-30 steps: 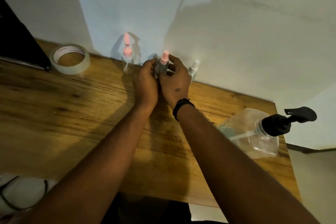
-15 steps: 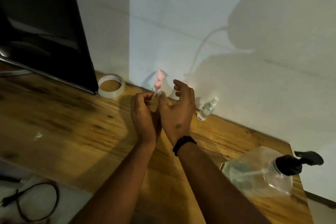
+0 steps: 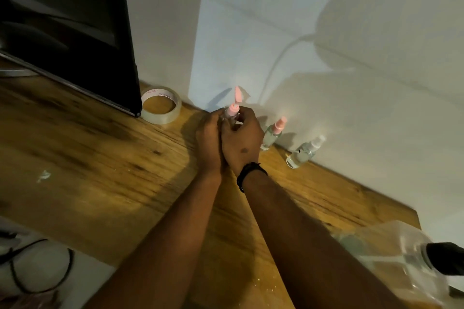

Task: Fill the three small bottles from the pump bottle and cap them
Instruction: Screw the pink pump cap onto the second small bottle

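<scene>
Both my hands close around a small clear bottle with a pink spray top [image 3: 232, 109] at the back of the wooden table, near the wall. My left hand [image 3: 209, 138] grips it from the left and my right hand [image 3: 242, 142], with a black wristband, wraps it from the right. Its body is mostly hidden by my fingers. A second small bottle with a pink top [image 3: 272, 134] stands just to the right, and a third with a white top [image 3: 304, 152] stands beyond that. The large clear pump bottle [image 3: 399, 256] with a black pump head sits at the lower right.
A roll of clear tape [image 3: 161, 106] lies left of my hands by the wall. A dark monitor [image 3: 67, 27] stands at the back left. A black cable [image 3: 37, 273] loops below the table's near left edge. The wall runs directly behind the bottles.
My hands let go of the middle pink-topped bottle and moved left to the leftmost one, which they now grip. The view has shifted left and upward.
</scene>
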Demonstrator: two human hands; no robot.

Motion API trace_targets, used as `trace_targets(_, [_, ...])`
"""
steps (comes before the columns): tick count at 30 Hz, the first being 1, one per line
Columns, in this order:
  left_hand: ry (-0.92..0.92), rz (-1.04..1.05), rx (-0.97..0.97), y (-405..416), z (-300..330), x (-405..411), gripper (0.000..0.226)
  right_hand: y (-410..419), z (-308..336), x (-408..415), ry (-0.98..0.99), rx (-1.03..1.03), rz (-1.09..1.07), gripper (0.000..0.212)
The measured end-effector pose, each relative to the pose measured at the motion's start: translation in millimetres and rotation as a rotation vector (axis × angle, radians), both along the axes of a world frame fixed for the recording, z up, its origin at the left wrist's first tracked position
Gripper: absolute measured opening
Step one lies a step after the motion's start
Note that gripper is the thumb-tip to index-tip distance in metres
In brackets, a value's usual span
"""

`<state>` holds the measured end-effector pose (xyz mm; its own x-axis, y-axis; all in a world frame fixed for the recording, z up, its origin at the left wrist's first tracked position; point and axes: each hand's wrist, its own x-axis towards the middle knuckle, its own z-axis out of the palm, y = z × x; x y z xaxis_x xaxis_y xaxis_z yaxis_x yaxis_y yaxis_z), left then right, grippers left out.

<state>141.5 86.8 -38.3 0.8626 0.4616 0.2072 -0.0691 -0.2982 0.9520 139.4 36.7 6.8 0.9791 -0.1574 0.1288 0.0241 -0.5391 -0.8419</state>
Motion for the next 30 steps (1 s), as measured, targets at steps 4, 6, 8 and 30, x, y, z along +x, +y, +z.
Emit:
trace_targets(4, [-0.028,0.019,0.034,3.0,5.1,-4.0,0.018,2.7,0.5,-2.1,-0.006,0.021,-0.006,0.024])
trace_targets(6, [-0.049,0.028,0.003,3.4,9.1,-9.2,0.016,3.6,5.0,-6.5,-0.009,0.035,0.002,0.023])
trace_targets(8, [-0.067,0.044,-0.023,3.1,14.7,-18.5,0.027,3.3,11.5,-14.8,-0.01,0.039,0.012,0.022])
trace_targets(30, [-0.484,-0.06,0.161,-9.6,306.0,-179.7,0.031,-63.5,297.4,-194.7,-0.391,0.154,0.129,0.012])
